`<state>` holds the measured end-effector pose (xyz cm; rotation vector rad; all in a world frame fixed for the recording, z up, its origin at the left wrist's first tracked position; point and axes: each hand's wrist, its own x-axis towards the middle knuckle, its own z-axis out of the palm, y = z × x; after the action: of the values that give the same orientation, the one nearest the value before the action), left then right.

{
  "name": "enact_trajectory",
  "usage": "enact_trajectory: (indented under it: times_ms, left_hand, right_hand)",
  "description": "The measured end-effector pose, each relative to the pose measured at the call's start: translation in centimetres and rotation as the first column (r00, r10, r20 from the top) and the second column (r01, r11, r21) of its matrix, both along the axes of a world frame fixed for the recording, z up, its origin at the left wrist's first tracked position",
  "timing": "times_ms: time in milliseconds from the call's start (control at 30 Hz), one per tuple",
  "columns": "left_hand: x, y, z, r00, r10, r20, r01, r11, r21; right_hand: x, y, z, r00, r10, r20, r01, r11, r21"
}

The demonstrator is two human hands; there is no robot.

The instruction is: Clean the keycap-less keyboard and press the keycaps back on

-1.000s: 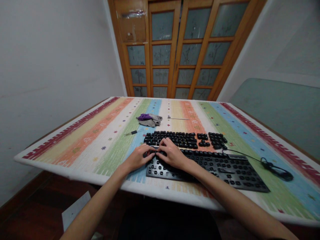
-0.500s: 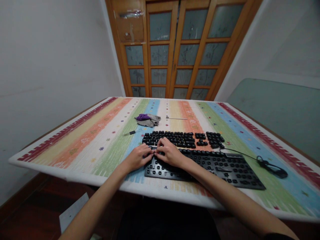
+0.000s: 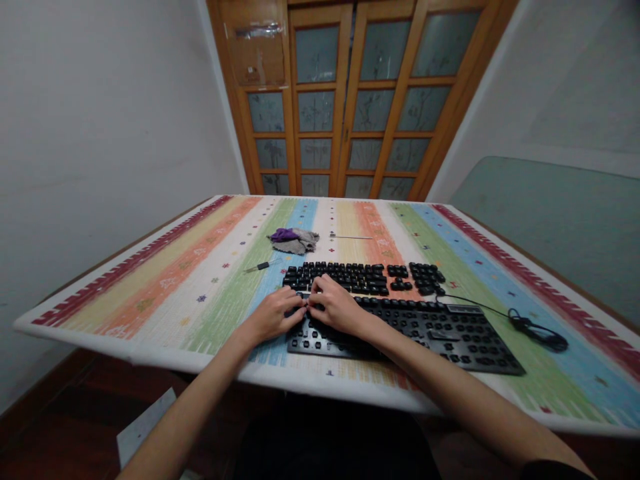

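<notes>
A black keyboard base with its keycaps off lies along the near side of the table. Over its upper left corner, my left hand and my right hand meet with fingertips together. Both hands are closed in a pinch; whatever they hold, if anything, is too small and hidden to make out. Just beyond the base, loose black keycaps lie in rows laid out like a keyboard. The base's coiled cable rests at the right.
A grey and purple cloth lies farther back, with a thin brush-like tool to its right. Left of the keycaps is a small wire tool with a black handle. A striped cloth covers the table.
The view has shifted very slightly. Both hands keep almost the same pinch at the base's upper left corner, and nothing on the table has visibly moved.
</notes>
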<state>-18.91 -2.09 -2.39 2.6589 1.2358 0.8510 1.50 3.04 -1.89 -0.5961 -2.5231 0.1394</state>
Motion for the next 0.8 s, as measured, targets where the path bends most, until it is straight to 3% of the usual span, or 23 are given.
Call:
enact_trajectory:
  times_ms: [267,500,667,800]
  left_hand:
    - [0.1,0.0,-0.2,0.999,-0.005,-0.044,0.005,1.0,-0.007]
    - [-0.3,-0.3,-0.3,0.999,0.034,0.041,-0.032,0.998,-0.057]
    - [-0.5,-0.6,-0.3,0.993,0.081,0.089,-0.074,0.994,-0.081]
    - [-0.7,-0.7,-0.4,0.991,0.084,0.1,-0.073,0.992,-0.108]
  right_hand:
    - [-0.3,0.2,-0.3,0.999,-0.041,-0.005,0.04,0.993,-0.108]
    - [-0.6,2.8,1.8,0.999,0.03,0.026,-0.026,0.987,-0.157]
    - [-1.9,7.5,2.7,0.967,-0.247,0.068,0.255,0.955,-0.152]
    - [-3.2,10.1,1.9,0.946,-0.303,0.118,0.319,0.935,-0.155]
